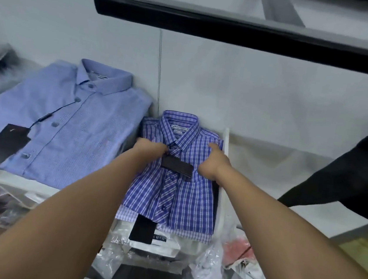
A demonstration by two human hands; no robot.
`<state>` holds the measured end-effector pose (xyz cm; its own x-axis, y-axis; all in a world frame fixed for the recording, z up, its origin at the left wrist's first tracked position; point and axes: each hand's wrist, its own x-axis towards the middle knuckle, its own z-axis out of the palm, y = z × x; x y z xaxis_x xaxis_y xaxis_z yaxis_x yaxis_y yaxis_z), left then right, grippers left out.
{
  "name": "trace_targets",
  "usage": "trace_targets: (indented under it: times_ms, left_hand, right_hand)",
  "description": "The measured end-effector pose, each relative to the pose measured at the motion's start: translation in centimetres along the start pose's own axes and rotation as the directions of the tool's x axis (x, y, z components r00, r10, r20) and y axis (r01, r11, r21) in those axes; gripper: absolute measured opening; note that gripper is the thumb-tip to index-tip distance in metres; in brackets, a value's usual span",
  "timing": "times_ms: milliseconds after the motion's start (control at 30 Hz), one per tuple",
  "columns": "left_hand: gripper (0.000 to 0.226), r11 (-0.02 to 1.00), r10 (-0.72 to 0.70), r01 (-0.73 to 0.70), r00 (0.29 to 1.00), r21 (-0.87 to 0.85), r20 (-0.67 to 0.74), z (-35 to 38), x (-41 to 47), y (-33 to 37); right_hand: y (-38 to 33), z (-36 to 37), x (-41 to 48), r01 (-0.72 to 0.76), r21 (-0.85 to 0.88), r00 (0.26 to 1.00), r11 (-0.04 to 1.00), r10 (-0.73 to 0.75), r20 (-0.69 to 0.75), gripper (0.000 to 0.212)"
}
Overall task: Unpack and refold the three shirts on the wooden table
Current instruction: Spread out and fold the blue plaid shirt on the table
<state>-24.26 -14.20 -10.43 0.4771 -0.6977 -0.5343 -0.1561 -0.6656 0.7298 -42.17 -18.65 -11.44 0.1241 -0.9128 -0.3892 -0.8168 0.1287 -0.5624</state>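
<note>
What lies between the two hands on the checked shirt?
A dark tag lies on the shirt between the left hand and right hand, in the head view.

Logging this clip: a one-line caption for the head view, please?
Left hand and right hand grip the folded plaid shirt, beside a folded light-blue shirt.

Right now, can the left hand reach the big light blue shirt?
Probably yes. The light blue shirt lies uncovered just beside the left hand, with nothing between, but that hand would first have to let go of the checked shirt.
</note>
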Motion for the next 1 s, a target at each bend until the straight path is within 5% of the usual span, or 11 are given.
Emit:
trace_targets:
  times_ms: [167, 333, 567, 733, 867, 1000]
  left_hand:
    - [0.062, 0.973, 0.166, -0.152, 0.984, -0.174, 0.069, -0.8, 0.0, -0.1]
    - [0.062, 0.926, 0.376, -0.378, 0.917, -0.010, 0.135, -1.2, -0.9, 0.2]
    - [0.038, 0.856, 0.153, -0.121, 0.988, 0.503, -0.024, -0.7, -0.1, -1.7]
    - [0.006, 0.741, 0.145, -0.085, 0.989, 0.667, -0.036, -0.6, 0.5, -3.1]
    - [0.037, 0.653, 0.155, -0.094, 0.988, 0.751, -0.011, 0.0, 1.7, -4.9]
    - [0.068, 0.697, 0.163, -0.088, 0.986, 0.711, -0.038, -0.3, -0.4, -4.5]
  right_hand:
    - [0.3, 0.2, -0.4, 0.051, -0.209, 0.999, 0.976, -0.050, 0.010, 0.082]
    - [0.5, 0.7, -0.7, 0.081, -0.320, 0.997, 0.944, -0.079, 0.019, 0.078]
    - [0.3, 1.1, -2.1, 0.113, -0.478, 0.989, 0.871, -0.146, -0.032, 0.042]
    - [0.5, 1.9, -1.7, 0.275, -0.663, 0.907, 0.697, -0.417, -0.062, 0.031]
    - [0.7, 2.3, -1.7, 0.336, -0.567, 0.942, 0.752, -0.250, 0.226, 0.044]
    - [0.9, 2.7, -1.7, 0.347, -0.610, 0.935, 0.713, -0.208, 0.288, 0.058]
